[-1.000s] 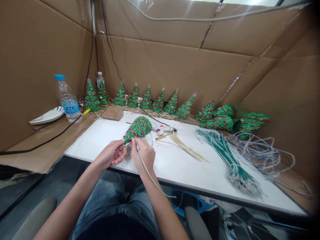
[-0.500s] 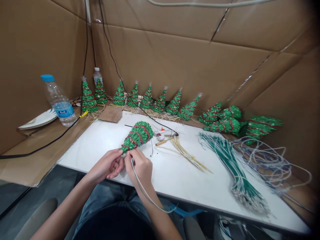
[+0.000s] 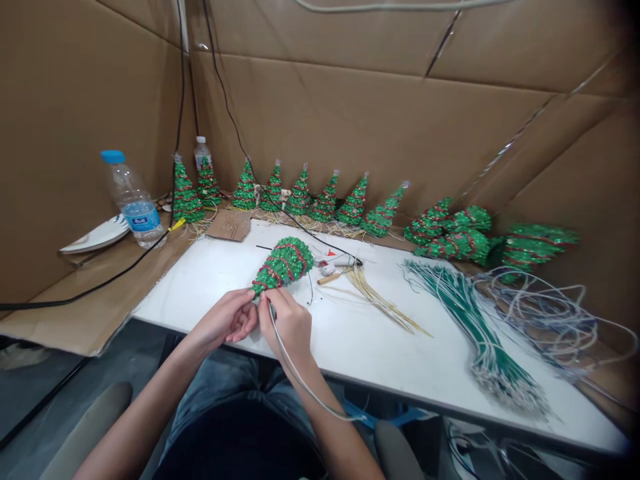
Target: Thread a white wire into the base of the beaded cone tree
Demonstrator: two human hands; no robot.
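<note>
A small green glittery tree cone with red bands (image 3: 283,264) lies tilted over the white table (image 3: 350,333), its narrow tip toward me. My left hand (image 3: 227,319) pinches that tip with closed fingers. My right hand (image 3: 289,323) is closed right beside it, gripping a thin white wire (image 3: 305,390) that trails down over my forearm and off the table's front edge. Both hands meet at the cone's tip near the table's front edge.
A row of finished green trees (image 3: 300,195) lines the cardboard back wall, more lie piled at the right (image 3: 457,235). A green wire bundle (image 3: 475,333), pale wire loops (image 3: 550,317), straw strands (image 3: 383,301), a water bottle (image 3: 133,199), a plate (image 3: 95,235) and a black cable (image 3: 100,283) lie around.
The hands and the cone stay together in the same grip. The view has shifted slightly, and the wire loop hangs a little lower along my right forearm.
</note>
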